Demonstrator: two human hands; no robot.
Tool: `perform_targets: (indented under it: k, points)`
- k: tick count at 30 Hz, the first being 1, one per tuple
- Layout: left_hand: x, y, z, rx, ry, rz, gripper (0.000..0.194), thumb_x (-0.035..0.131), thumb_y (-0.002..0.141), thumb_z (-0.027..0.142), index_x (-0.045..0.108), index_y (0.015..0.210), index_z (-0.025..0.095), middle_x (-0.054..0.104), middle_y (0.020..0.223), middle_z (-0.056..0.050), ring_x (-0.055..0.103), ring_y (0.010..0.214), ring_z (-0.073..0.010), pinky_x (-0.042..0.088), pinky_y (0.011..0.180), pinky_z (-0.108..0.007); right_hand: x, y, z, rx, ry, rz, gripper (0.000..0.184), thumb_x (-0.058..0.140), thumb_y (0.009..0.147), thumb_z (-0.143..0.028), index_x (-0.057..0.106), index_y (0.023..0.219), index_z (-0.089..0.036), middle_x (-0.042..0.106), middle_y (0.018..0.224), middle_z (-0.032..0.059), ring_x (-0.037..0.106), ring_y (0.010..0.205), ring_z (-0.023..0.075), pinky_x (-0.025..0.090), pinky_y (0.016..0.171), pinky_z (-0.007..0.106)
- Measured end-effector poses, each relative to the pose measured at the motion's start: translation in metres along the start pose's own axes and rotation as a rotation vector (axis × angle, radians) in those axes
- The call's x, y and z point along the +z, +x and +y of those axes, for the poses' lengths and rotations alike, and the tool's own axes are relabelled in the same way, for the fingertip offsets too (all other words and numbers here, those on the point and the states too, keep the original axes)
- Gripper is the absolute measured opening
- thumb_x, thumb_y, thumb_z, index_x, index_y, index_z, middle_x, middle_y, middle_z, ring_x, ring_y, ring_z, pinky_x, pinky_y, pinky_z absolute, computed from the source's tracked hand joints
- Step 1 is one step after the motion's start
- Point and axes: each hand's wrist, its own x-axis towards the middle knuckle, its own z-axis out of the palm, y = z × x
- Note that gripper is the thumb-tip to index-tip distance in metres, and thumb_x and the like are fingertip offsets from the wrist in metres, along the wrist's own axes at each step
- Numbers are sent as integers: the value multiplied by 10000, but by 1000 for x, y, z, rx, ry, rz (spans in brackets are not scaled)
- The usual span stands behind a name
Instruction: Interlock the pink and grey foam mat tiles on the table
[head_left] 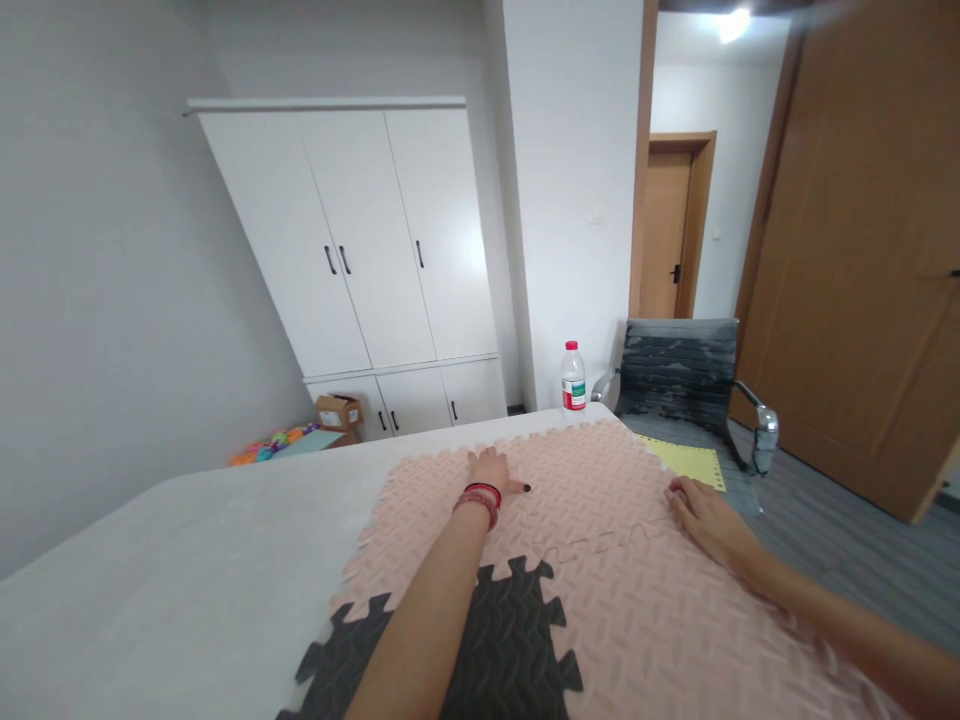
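My left hand (489, 470) lies palm down on a pink foam puzzle mat (577, 460), fingers stretched away from me and thumb out to the right. It wears red bands and a dark band at the wrist. At the mat's right edge, my right hand (705, 518) rests with its fingers loosely bent on the foam; its fingertips are partly hidden. A second pink foam tile (660, 620) lies nearer me, and a puzzle-shaped seam runs between the two. Under my left forearm is a dark grey foam tile (510, 640), with gaps showing along its toothed edges.
The mats lie on a white table (225, 560). A clear bottle with a red cap (574, 380) stands at the far corner. Beyond the right edge are a dark chair (679, 365) and a yellow foam piece (686, 460). A cardboard box (339, 412) sits behind the table.
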Motion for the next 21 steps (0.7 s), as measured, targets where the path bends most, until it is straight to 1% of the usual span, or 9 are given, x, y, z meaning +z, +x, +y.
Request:
perform_targets:
  k: [2,5,7,10,13,16,19,21]
  points:
    - [-2,-12,2,23,-5,7,830,428,726,754,499,1283,143,464,1354,-243,452,1224,-379,227,1040,-590,0,-1,-1,-2,-20,6,428,281,914,-493,550,1040,-184,609,1058,112,543,1036,229,384,941,362]
    - [-2,-29,3,79,-25,-10,877,418,711,768,476,1307,128,487,1347,-220,482,1204,-348,262,1051,-536,1,-2,-1,16,-45,13,463,285,914,-485,549,1106,-157,594,1123,132,528,1090,233,369,976,362]
    - [0,-38,4,99,-34,-13,922,434,682,784,474,1312,112,472,1367,-220,463,1225,-352,241,1068,-539,2,-2,0,34,-58,10,510,282,916,-477,519,1190,-118,562,1203,154,497,1149,244,341,1016,369]
    - [1,-47,8,76,-38,6,944,422,680,790,469,1317,95,446,1385,-241,412,1264,-382,195,1069,-593,2,-2,0,46,-58,-5,563,271,925,-462,443,1302,-81,520,1285,167,456,1210,255,312,1051,378]
    - [-3,-54,15,41,-32,39,926,412,702,772,462,1321,84,405,1409,-265,358,1299,-406,138,1071,-620,-2,-3,-3,49,-63,-15,555,265,930,-447,434,1320,-89,525,1289,156,457,1217,250,321,1047,376]
    - [-11,-62,19,45,-31,53,887,442,719,729,451,1331,87,360,1440,-266,345,1313,-396,103,1091,-597,-6,-5,-8,53,-71,-7,548,263,930,-421,431,1323,-79,525,1293,162,455,1225,243,327,1044,368]
    - [-14,-73,16,85,-50,6,890,512,669,724,469,1324,123,404,1423,-241,398,1283,-379,175,1081,-584,-7,-6,-11,64,-78,10,552,256,929,-407,429,1326,-64,532,1281,176,470,1212,248,338,1036,371]
    - [-11,-82,11,103,-65,-26,922,537,632,738,467,1329,139,420,1418,-230,415,1270,-380,220,1061,-593,-7,-6,-11,69,-80,18,550,256,930,-409,436,1323,-69,543,1267,177,484,1198,251,347,1028,372]
